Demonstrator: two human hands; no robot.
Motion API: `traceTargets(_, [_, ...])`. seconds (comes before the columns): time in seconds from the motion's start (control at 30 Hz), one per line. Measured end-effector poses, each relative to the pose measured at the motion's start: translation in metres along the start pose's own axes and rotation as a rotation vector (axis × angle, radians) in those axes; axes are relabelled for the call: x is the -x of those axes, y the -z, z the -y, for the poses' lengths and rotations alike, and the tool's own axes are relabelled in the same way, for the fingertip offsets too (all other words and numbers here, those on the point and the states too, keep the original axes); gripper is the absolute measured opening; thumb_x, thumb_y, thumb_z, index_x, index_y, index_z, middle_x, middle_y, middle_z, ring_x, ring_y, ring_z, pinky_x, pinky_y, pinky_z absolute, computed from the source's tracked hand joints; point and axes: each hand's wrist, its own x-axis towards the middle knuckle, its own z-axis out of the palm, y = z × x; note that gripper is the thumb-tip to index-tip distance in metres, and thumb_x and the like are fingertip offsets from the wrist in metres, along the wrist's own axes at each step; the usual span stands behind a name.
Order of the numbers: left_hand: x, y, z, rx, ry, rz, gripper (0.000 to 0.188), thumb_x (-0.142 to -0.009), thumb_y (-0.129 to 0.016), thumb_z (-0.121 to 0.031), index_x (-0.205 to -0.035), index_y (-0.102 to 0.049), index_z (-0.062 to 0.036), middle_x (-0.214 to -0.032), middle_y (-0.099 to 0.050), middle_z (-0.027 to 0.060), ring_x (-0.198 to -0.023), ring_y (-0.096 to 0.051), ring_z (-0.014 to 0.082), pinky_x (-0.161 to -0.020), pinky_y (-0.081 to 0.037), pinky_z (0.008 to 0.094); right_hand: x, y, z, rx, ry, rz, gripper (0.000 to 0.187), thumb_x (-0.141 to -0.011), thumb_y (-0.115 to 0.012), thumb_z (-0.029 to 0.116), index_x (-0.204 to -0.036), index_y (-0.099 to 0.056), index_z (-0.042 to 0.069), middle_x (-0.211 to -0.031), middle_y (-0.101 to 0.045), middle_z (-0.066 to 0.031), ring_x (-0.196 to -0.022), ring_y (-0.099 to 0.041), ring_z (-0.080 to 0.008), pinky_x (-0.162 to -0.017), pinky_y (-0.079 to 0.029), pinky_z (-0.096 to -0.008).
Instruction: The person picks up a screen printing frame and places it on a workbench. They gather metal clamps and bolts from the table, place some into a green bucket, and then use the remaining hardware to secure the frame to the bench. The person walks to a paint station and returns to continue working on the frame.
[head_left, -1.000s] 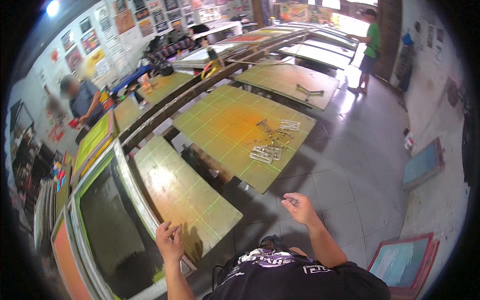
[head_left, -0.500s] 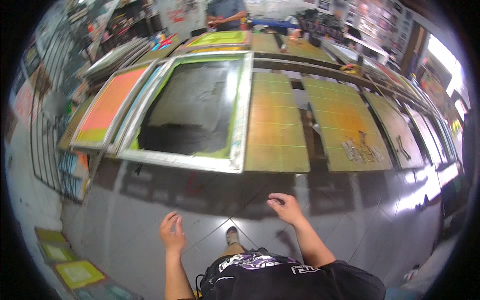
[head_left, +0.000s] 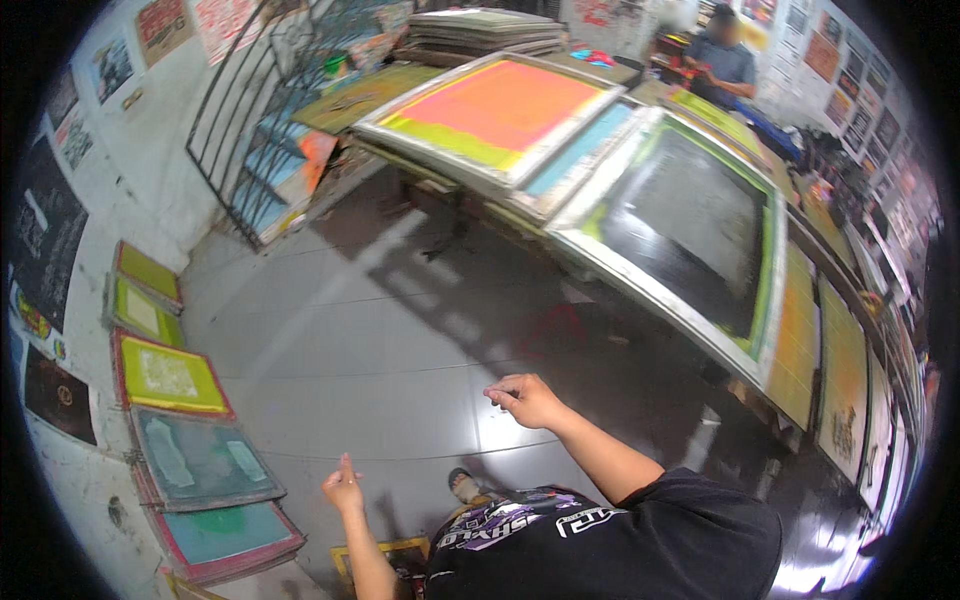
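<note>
My left hand hangs low over the shiny grey floor, fingers loosely curled with one pointing up, holding nothing. My right hand is raised in front of me with its fingers curled in, and nothing shows in it. Both hands are in the air, well away from the long printing table on the right. The nearest things to my left hand are the framed screens leaning along the left wall.
A large screen frame with dark mesh and an orange-and-green one lie on the table. Yellow pallets run along the right. A metal rack stands at the back left. Another person stands far behind the table.
My view has swung left: the table moved to the right side and the wall with leaning screens came into sight. Both hands kept their raised, empty poses.
</note>
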Motion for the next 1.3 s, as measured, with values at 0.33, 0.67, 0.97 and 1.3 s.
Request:
traceTargets(0.33, [-0.2,0.008,-0.015,0.11,0.485,0.066,0.06,-0.086,-0.046,-0.053,-0.079,-0.062,0.0043,-0.056,-0.053,0.0097,-0.046,-0.05,0.0149,-0.048,-0.042,0.0261,-0.208,-0.064,0.04,0.158,-0.21,-0.066,0.022,-0.076,-0.067,0.024,-0.08,-0.068,0.003,-0.073,-0.065,-0.0126,-0.07,-0.062,-0.0215,-0.067,-0.048,-0.0316])
traceTargets(0.67, [-0.448,-0.002,-0.012,0.173,0.575,0.007,0.061,-0.086,-0.044,-0.054,-0.101,-0.057,0.0042,-0.073,-0.061,0.0125,-0.052,-0.056,0.0172,-0.048,-0.04,0.0247,-0.514,-0.113,0.038,-0.046,-0.089,-0.124,0.033,-0.078,-0.064,0.028,-0.094,-0.063,-0.001,-0.087,-0.065,-0.0148,-0.079,-0.061,-0.0224,-0.074,-0.047,-0.0322])
traceTargets(0.97, [-0.672,-0.042,-0.031,0.154,0.567,-0.085,0.051,-0.081,-0.058,-0.044,-0.103,-0.056,0.0019,-0.088,-0.061,0.0122,-0.065,-0.058,0.0178,-0.055,-0.04,0.0236,-0.755,-0.126,0.119,-0.33,-0.002,-0.177,0.039,-0.082,-0.063,0.02,-0.112,-0.053,-0.002,-0.085,-0.06,-0.007,-0.076,-0.057,-0.0123,-0.07,-0.046,-0.0264])
traceTargets(1.3, [-0.996,-0.313,-0.281,-0.081,-0.72,0.427,0.066,-0.072,-0.071,-0.031,-0.122,-0.043,0.0038,-0.121,-0.049,0.0176,-0.111,-0.047,0.0284,-0.095,-0.035,0.0378,-0.917,-0.054,0.147,-0.325,-0.01,-0.727,0.044,-0.082,-0.062,0.013,-0.12,-0.047,-0.003,-0.1,-0.061,-0.0133,-0.087,-0.06,-0.0184,-0.075,-0.048,-0.0282])
